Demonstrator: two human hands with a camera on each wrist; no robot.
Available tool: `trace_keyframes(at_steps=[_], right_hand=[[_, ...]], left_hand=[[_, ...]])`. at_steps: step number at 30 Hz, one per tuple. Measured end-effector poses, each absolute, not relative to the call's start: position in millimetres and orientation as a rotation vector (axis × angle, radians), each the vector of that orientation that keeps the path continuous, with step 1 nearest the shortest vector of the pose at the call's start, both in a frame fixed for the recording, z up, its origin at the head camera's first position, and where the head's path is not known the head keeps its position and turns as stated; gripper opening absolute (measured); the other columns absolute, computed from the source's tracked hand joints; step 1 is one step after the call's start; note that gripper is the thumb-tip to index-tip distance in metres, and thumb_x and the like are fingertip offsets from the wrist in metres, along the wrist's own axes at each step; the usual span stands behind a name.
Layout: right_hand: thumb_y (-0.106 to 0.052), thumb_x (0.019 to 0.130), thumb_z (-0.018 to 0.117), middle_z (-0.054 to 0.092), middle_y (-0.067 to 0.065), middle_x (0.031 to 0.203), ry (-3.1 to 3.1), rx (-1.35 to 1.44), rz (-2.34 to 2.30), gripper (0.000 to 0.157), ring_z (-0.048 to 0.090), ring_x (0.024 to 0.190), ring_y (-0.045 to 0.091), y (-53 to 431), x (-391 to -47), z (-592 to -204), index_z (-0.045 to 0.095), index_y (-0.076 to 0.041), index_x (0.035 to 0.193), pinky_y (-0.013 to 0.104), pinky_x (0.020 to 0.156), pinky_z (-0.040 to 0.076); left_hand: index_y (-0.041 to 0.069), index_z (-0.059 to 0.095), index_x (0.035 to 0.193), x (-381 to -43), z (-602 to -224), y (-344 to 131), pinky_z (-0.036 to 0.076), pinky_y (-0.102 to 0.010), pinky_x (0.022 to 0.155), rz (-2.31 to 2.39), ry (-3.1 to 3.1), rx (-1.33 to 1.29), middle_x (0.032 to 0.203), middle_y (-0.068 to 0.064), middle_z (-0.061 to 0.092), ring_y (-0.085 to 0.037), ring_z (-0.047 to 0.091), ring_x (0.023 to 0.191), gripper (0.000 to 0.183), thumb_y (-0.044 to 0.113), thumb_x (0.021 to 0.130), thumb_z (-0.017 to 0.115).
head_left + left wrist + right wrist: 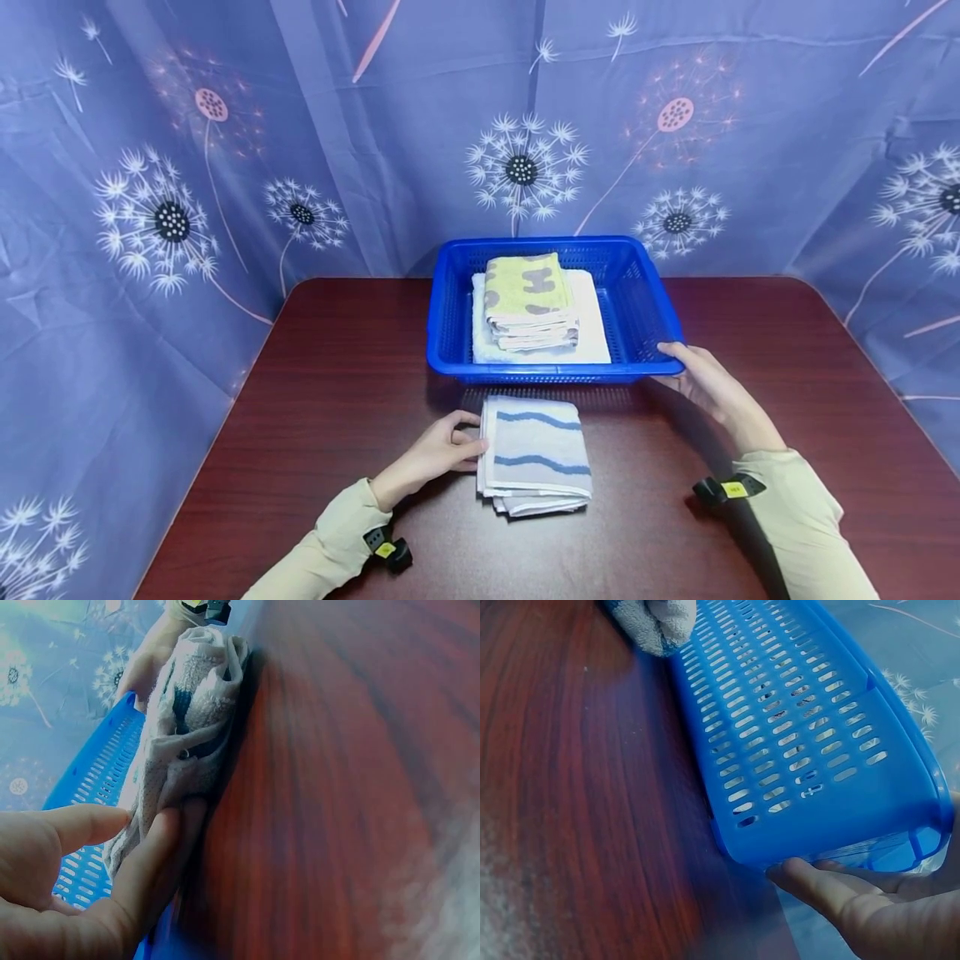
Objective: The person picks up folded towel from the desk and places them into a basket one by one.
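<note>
A folded white towel with blue wavy stripes (536,446) lies on the table in front of a blue plastic basket (540,370). My left hand (435,450) pinches the towel's left edge, thumb on top and fingers beneath. In the left wrist view, the layered folds of this towel (199,712) show between thumb and fingers. My right hand (708,387) grips the basket's front right corner, with the thumb at the rim; in the right wrist view, fingers (810,885) reach under the corner of the slotted basket wall (780,750).
Inside the basket, a stack of folded towels, topped by a yellow one with grey patches (525,285), rests on a larger white towel (592,312). Around the dark red wooden table (337,375) hangs a blue curtain with dandelion prints (420,125).
</note>
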State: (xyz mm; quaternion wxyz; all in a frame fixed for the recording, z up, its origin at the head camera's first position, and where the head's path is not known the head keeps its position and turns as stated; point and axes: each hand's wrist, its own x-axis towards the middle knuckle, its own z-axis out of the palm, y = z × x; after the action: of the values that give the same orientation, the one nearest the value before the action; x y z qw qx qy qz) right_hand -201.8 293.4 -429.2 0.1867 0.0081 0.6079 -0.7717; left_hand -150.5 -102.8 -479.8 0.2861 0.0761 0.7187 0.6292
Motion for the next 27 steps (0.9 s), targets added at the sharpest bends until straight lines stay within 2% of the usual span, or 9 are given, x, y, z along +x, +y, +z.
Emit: trace_keyframes(at_steps=[3,6,11,12,15,17,20,23,27], right_hand=[[-0.028,0.095,0.046,0.066,-0.009,0.1,1.747,0.054,-2.145,0.073,0.065,0.089,0.004,293.3,-201.0,-426.8,0.004,0.011,0.141,0.02,0.081,0.052],[-0.034,0.095,0.045,0.065,-0.012,0.099,1.772,0.093,-2.121,0.079,0.064,0.088,0.003,293.5,-200.0,-424.7,-0.001,0.01,0.142,0.019,0.08,0.052],[-0.042,0.097,0.034,0.066,-0.011,0.102,1.755,0.032,-2.138,0.072,0.064,0.093,0.004,297.3,-199.1,-428.1,0.004,0.004,0.143,0.02,0.082,0.051],[-0.043,0.097,0.032,0.065,-0.011,0.103,1.745,0.005,-2.151,0.069,0.064,0.095,0.005,298.4,-198.7,-429.4,0.006,0.002,0.143,0.021,0.082,0.051],[-0.041,0.098,0.027,0.067,-0.009,0.103,1.701,-0.02,-2.214,0.054,0.065,0.094,0.007,300.8,-197.1,-432.4,0.024,-0.005,0.138,0.023,0.082,0.052],[-0.039,0.099,0.028,0.068,-0.005,0.099,1.668,0.014,-2.263,0.04,0.066,0.091,0.01,302.6,-194.5,-432.7,0.041,-0.01,0.125,0.025,0.08,0.053],[-0.034,0.099,0.029,0.07,-0.003,0.09,1.707,0.098,-2.266,0.029,0.067,0.085,0.012,303.9,-189.6,-431.8,0.05,-0.015,0.105,0.026,0.077,0.054],[-0.026,0.1,0.029,0.07,-0.005,0.083,1.881,0.164,-2.123,0.026,0.067,0.079,0.01,302.7,-184.7,-430.5,0.049,-0.012,0.104,0.024,0.072,0.054],[-0.014,0.097,0.023,0.068,-0.006,0.079,2.12,0.162,-1.798,0.036,0.064,0.073,0.005,298.5,-179.5,-430.6,0.047,0.009,0.11,0.021,0.068,0.054]], left_hand=[[-0.006,0.038,0.126,-150.3,-479.0,-102.5,0.055,-0.034,0.075,1.684,1.916,0.194,0.09,-0.017,0.067,-0.018,0.065,0.082,0.052,0.017,0.086,0.062],[-0.007,0.039,0.126,-150.0,-477.0,-102.5,0.055,-0.034,0.075,1.691,1.911,0.205,0.093,-0.021,0.067,-0.018,0.065,0.081,0.05,0.015,0.087,0.061],[-0.009,0.044,0.121,-151.2,-478.2,-104.5,0.056,-0.034,0.072,1.708,1.928,0.231,0.097,-0.025,0.066,-0.016,0.064,0.076,0.042,0.012,0.088,0.058],[-0.009,0.045,0.119,-151.6,-479.2,-105.3,0.056,-0.033,0.072,1.71,1.939,0.237,0.097,-0.025,0.066,-0.015,0.064,0.075,0.04,0.012,0.088,0.058],[-0.01,0.049,0.115,-152.8,-480.8,-107.5,0.056,-0.031,0.07,1.712,1.981,0.256,0.092,-0.021,0.066,-0.013,0.063,0.072,0.034,0.011,0.089,0.055],[-0.011,0.05,0.113,-153.4,-480.4,-108.7,0.055,-0.03,0.069,1.722,1.993,0.253,0.089,-0.02,0.066,-0.013,0.063,0.071,0.031,0.01,0.09,0.054],[-0.011,0.051,0.111,-153.7,-478.7,-110.1,0.055,-0.029,0.069,1.745,2.002,0.234,0.086,-0.019,0.066,-0.012,0.063,0.07,0.029,0.009,0.09,0.052],[-0.012,0.051,0.111,-153.6,-478.0,-111.5,0.055,-0.028,0.069,1.762,2.008,0.201,0.087,-0.02,0.066,-0.011,0.063,0.069,0.027,0.006,0.09,0.049],[-0.012,0.051,0.11,-153.0,-480.1,-112.7,0.055,-0.027,0.069,1.774,2.023,0.162,0.087,-0.019,0.065,-0.01,0.062,0.07,0.025,0.001,0.089,0.046]])
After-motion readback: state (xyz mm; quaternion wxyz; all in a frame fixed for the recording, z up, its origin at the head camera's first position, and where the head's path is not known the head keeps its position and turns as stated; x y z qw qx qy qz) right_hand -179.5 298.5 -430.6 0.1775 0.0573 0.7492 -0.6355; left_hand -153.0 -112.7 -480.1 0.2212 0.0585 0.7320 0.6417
